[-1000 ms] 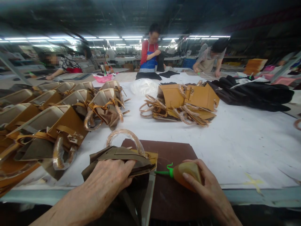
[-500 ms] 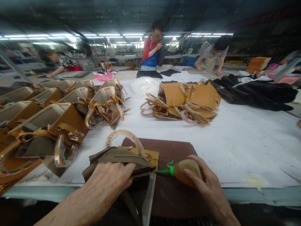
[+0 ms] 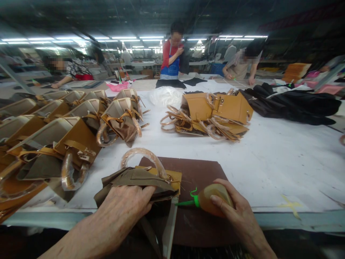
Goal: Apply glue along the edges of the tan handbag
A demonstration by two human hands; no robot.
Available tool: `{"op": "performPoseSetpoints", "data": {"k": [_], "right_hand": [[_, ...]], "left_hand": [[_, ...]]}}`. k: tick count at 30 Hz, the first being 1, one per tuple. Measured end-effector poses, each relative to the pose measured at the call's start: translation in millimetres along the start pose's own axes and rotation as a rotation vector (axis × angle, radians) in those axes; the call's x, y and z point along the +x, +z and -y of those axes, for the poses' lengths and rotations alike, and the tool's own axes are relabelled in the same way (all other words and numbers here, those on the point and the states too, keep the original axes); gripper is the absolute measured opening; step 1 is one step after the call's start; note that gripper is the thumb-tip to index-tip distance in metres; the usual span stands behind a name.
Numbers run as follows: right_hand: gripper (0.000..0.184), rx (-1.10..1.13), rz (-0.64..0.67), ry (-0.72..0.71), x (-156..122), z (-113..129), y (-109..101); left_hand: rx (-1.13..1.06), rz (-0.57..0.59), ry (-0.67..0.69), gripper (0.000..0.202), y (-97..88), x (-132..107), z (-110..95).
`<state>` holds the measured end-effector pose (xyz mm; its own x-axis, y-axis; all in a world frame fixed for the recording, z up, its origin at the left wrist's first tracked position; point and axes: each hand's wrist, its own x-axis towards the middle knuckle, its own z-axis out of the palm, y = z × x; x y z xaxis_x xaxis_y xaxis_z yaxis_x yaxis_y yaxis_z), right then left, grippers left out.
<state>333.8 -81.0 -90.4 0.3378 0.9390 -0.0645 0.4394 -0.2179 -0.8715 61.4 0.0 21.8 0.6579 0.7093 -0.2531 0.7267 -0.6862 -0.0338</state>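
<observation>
My left hand (image 3: 129, 203) is closed on the brown cloth lining (image 3: 137, 179) of a tan handbag (image 3: 174, 178); part of its fingers is hidden by the cloth. The bag's plastic-wrapped handle (image 3: 145, 154) arches up behind the lining. My right hand (image 3: 235, 205) grips a squeeze glue bottle (image 3: 214, 198) with amber contents and a green nozzle (image 3: 187, 203). Leftward points the nozzle, its tip at the bag's pale edge strip (image 3: 170, 219); whether it touches I cannot tell. Beneath lies a dark brown board (image 3: 199, 230).
Rows of tan handbags (image 3: 78, 138) stand at the left. A pile of flat tan bag parts (image 3: 205, 115) lies mid-table, with a clear plastic bag (image 3: 165, 97) behind. Black material (image 3: 291, 104) is heaped at the right. Several co-workers, one in a blue apron (image 3: 170, 68), are across the white-covered table (image 3: 280, 162).
The nozzle tip has moved slightly down and left along the bag's edge strip, the bottle tilting with it. My left hand keeps its hold on the lining.
</observation>
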Motion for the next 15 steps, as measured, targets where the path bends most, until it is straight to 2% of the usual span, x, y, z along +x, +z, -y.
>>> {"op": "performPoseSetpoints", "data": {"k": [6, 15], "right_hand": [[0.039, 0.000, 0.004, 0.003, -0.6, 0.8, -0.7], [0.039, -0.002, -0.071, -0.001, 2.0, 6.2, 5.0]], "left_hand": [[-0.011, 0.011, 0.007, 0.021, -2.1, 0.1, -0.5], [0.034, 0.002, 0.025, 0.020, -4.7, 0.7, -4.0]]}}
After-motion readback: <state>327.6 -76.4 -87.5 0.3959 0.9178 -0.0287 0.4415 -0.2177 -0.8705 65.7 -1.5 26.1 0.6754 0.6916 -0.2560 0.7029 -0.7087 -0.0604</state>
